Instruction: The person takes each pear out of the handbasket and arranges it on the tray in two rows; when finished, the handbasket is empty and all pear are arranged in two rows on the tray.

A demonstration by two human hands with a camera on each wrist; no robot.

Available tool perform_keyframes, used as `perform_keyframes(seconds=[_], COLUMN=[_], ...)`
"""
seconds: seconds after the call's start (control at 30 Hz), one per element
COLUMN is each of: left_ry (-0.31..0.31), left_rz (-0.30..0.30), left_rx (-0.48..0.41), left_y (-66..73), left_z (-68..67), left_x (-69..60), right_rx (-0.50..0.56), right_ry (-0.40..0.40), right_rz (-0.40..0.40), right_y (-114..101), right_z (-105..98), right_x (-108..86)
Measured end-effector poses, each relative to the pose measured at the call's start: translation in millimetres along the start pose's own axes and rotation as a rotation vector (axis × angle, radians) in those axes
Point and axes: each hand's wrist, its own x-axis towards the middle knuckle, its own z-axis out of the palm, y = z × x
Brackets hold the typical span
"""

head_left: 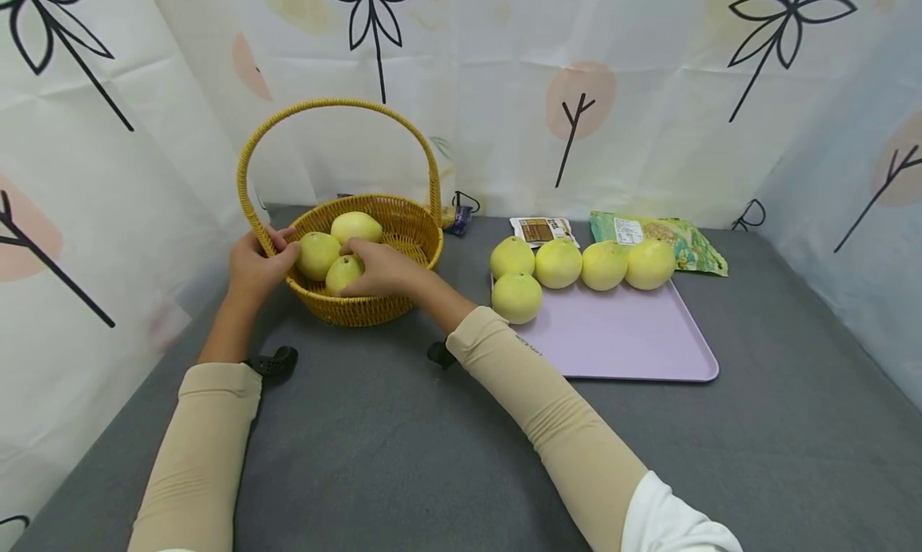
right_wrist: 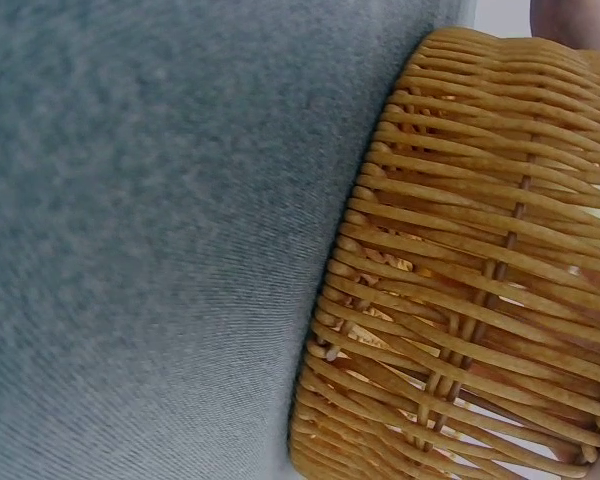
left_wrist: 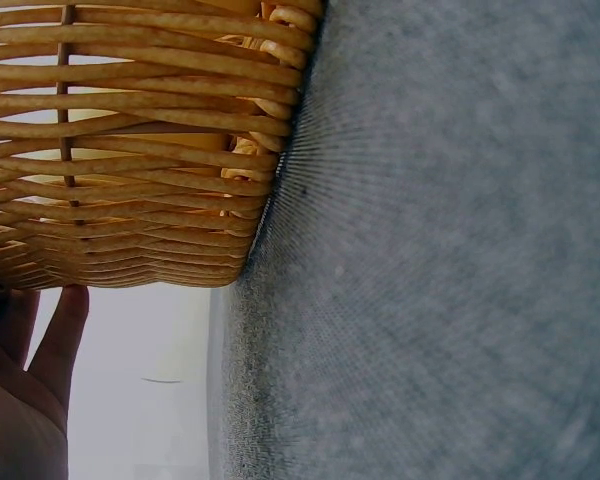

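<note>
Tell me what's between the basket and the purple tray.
The head view shows the right forearm crossing between basket and tray, with bare grey table behind it and a dark-blue packet farther back near the basket.

From head: looking forward, down across bench [head_left: 360,456]. From either wrist: low, rolled sideways, close to basket [right_wrist: 460,235], sharing it with head view.

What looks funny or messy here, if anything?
Nothing looks spilled or broken. The basket stands upright with three fruits inside. The only slightly odd thing is the green bag: it lies slanted behind the tray, not lined up with its edge.
</note>
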Motion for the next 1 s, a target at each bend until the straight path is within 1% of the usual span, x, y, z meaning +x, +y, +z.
perform_keyframes(seconds=[0.23, 0.37, 0.57, 0.7, 0.9, 1.0], left_ry=[-0.007, -0.009, 0.004, 0.007, 0.016, 0.019], left_rz=[0.011, 0.013, 0.015, 0.011, 0.032, 0.033], left_rx=[0.006, -0.011, -0.031, -0.029, -0.022, -0.008], left_y=[-0.5, -1.3, -2.3, -1.6, -0.4, -0.4], left_z=[1.4, 1.3, 1.3, 0.9, 0.8, 0.8], left_x=[1.2, 2.4, 3.8, 3.3, 1.0, -0.3], right_rx=[0.038, 0.042, 0.036, 0.044, 0.107, 0.131], right_ry=[-0.082, -0.106, -0.070, -0.044, 0.007, 0.038], right_rz=[0.026, 0.041, 0.044, 0.025, 0.024, 0.019], right_y=[2.5, 3.0, 1.8, 1.2, -0.6, -1.6], right_z=[-4.1, -5.3, -5.5, -5.3, -5.1, -4.9], right_x=[2.9, 4.3, 3.5, 1.7, -2.5, -4.6])
